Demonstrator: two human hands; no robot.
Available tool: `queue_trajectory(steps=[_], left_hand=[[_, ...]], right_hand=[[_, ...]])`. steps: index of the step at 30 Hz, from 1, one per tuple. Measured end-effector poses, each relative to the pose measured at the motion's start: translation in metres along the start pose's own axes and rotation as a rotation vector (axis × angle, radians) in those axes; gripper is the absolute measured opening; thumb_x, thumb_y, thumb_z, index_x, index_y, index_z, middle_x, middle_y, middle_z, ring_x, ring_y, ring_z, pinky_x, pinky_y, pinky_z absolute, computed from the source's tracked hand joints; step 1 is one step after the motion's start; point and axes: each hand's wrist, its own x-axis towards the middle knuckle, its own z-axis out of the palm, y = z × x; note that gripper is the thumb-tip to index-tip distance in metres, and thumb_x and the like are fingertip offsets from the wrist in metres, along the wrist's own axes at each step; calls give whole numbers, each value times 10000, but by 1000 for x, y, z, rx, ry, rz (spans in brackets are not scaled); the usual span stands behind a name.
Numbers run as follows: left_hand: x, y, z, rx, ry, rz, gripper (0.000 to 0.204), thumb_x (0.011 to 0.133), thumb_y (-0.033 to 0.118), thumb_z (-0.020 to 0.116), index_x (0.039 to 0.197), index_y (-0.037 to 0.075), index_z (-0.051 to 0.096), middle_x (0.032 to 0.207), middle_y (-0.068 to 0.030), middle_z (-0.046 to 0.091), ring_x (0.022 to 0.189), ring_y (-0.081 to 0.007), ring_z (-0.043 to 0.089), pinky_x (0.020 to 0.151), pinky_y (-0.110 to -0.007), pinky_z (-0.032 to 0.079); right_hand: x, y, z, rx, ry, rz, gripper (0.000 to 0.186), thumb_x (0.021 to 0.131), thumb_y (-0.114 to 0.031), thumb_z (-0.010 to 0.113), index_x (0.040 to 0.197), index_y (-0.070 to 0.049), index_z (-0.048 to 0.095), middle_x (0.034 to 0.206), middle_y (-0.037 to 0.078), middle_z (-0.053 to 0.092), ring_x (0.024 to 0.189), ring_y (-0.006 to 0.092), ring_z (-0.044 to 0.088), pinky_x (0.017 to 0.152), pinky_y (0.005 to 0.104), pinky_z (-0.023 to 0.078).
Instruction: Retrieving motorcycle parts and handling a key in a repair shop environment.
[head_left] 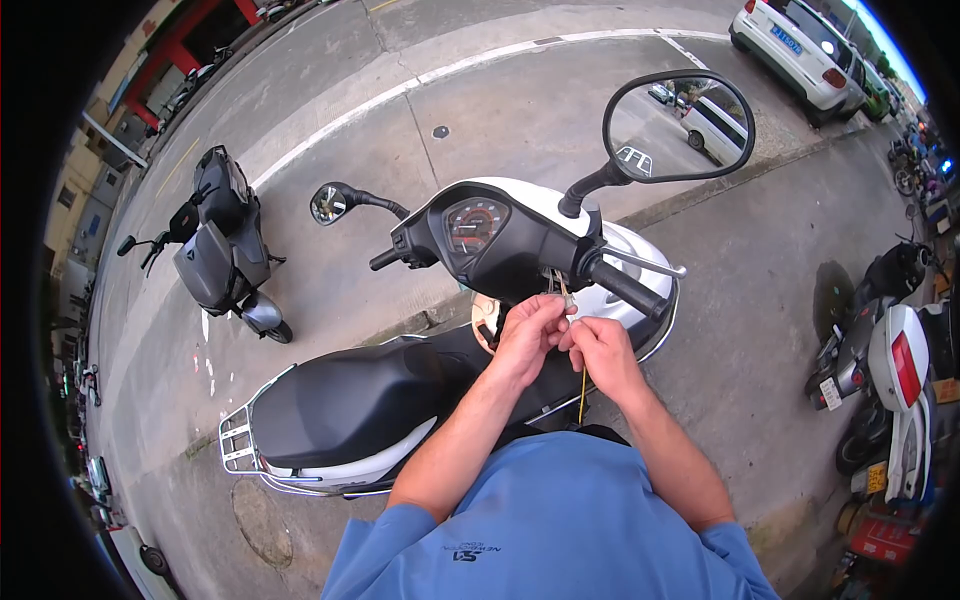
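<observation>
Two hands meet below the white scooter's point(440, 365) dashboard point(478, 228): the left hand point(530, 330) pinches a small pale piece point(570, 304); the right hand point(604, 350) curls close, its hold unclear. A yellow wire point(583, 398) dangles, suggesting unfinished work. The scooter's right grip point(625, 287) crowds them. Across it stands a grey scooter point(225, 255); off its front, a white car point(800, 52).

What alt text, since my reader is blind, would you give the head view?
A bare left hand pinches a small pale piece, too small to identify, with the right hand close beside it, near the dashboard of a white-and-black scooter. A grey scooter stands at left; a white car is parked at upper right.
</observation>
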Motion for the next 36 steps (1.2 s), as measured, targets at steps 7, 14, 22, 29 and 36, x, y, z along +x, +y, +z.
queue_trajectory(steps=[7,14,22,29,36], left_hand=[[0,-1,2,-1,31,-6,128,917,155,596,894,31,617,692,-1,582,583,-74,528,547,-205,415],[1,-1,1,3,27,-9,118,923,150,591,888,38,602,707,-1,583,584,-74,518,536,-207,398],[1,-1,0,46,54,6,104,925,135,592,894,36,585,741,-18,592,593,-71,522,548,-192,418],[1,-2,0,150,101,75,131,919,131,607,955,15,558,771,-33,618,613,-66,538,547,-189,420],[3,-4,-5,241,114,83,164,898,113,629,991,8,546,768,-29,620,623,-60,545,544,-193,404]], right_hand=[[5,2,2,26,2,7,289,900,-116,435,751,38,629,594,46,564,480,100,517,460,260,401],[7,2,4,73,8,9,295,907,-119,430,761,40,631,607,48,571,480,98,515,460,254,406],[8,2,7,84,22,20,319,914,-134,417,748,40,626,602,52,576,476,101,514,458,259,406],[8,2,7,50,53,-1,301,903,-135,435,739,30,626,584,51,566,472,98,509,456,260,397],[10,7,10,-18,72,8,295,908,-137,445,753,25,637,579,42,565,479,97,509,459,262,390]])
